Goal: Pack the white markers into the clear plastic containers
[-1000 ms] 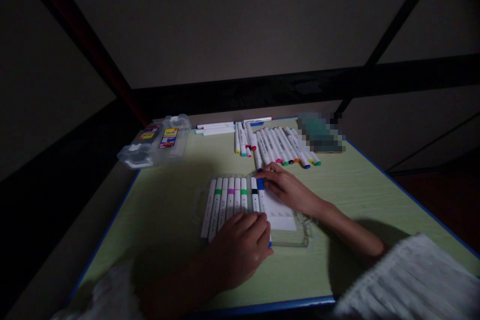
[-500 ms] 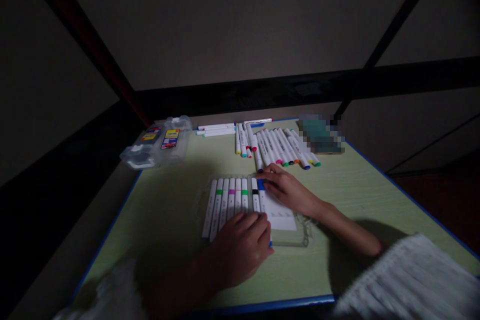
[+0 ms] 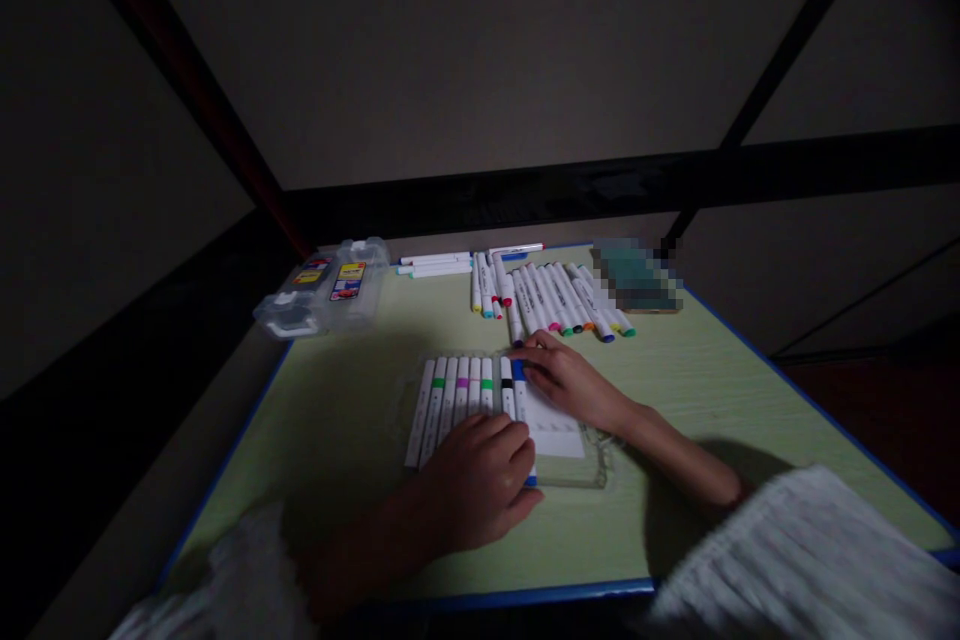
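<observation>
Resting palm-down, the left hand [image 3: 476,480] covers the near ends of a row of white, colour-banded marker pens [image 3: 457,398] lying side by side in a clear plastic tray [image 3: 589,468], its fingers loose and clasping nothing. The right hand [image 3: 574,385] touches the blue-capped white marker [image 3: 518,372] at the row's right edge; whether it pinches the marker cannot be told.

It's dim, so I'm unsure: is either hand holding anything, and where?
Nothing lifted. The left hand rests on the marker row, near ends; the right hand touches the blue-capped marker, far end.
</observation>
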`<state>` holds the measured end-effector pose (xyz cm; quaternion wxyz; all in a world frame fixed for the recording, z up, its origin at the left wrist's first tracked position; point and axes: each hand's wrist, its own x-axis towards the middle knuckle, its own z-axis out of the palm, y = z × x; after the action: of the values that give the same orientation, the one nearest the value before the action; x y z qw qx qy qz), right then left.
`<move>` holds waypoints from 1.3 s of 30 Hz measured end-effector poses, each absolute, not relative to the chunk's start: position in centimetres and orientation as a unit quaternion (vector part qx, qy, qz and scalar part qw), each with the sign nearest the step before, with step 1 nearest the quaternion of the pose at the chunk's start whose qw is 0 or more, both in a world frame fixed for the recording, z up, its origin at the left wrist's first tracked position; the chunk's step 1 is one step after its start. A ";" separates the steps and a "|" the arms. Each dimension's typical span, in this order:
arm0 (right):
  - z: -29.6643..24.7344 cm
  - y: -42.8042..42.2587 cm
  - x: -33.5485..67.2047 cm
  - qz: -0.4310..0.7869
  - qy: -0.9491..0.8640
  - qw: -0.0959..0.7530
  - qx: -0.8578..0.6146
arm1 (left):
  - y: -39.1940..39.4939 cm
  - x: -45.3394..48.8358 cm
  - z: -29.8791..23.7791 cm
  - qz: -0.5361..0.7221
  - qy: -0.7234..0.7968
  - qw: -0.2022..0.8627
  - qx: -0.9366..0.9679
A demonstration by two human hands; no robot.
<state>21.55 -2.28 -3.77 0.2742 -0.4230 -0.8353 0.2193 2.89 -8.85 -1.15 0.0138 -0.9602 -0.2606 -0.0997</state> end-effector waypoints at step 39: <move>-3.9 -2.1 21.3 0.206 -0.840 0.255 -0.433 | 12.5 5.3 -2.5 0.012 -0.460 -0.012 -0.888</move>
<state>21.35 -2.11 -3.85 0.2545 -0.4329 -0.8399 0.2059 5.32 12.52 -2.53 -0.0121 -0.8876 -0.4604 0.0124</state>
